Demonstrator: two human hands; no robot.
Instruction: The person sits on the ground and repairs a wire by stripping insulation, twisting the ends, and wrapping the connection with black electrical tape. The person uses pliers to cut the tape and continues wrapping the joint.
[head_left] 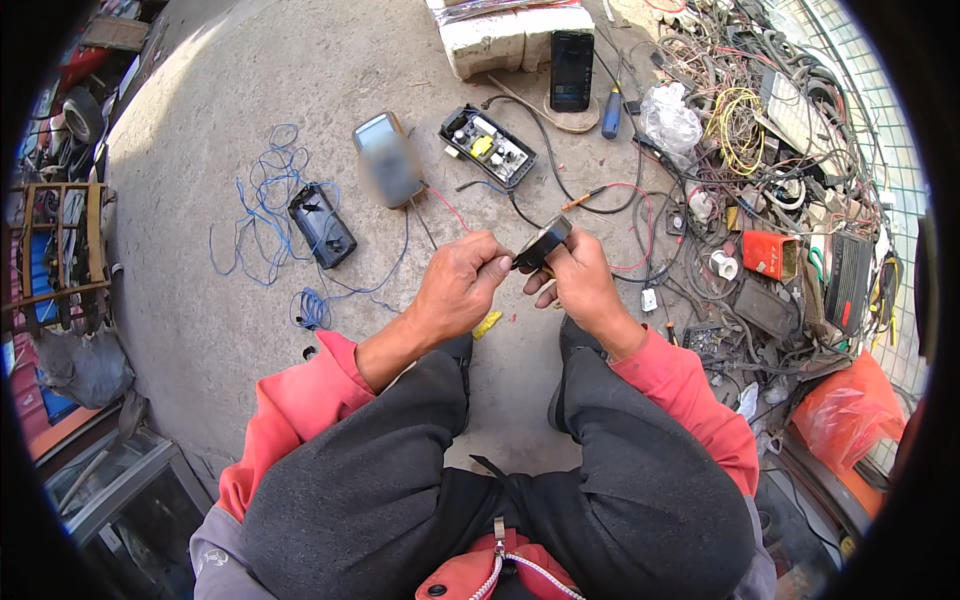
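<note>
My right hand grips a small black roll that looks like electrical tape, thumb on top and fingers curled below. The fingertips of my left hand are pinched together at the roll's left edge, apparently on its end; my fingers hide the exact spot. Just beyond my hands lies an open black adapter case with a circuit board inside, a dark cable running from it. To its left are a multimeter with red and dark leads and an empty black casing half.
Tangled blue wire lies on the concrete at left. A phone leans against a white foam block, with a blue-handled screwdriver alongside. Cables and scrap pile up at right, including a red box and an orange bag.
</note>
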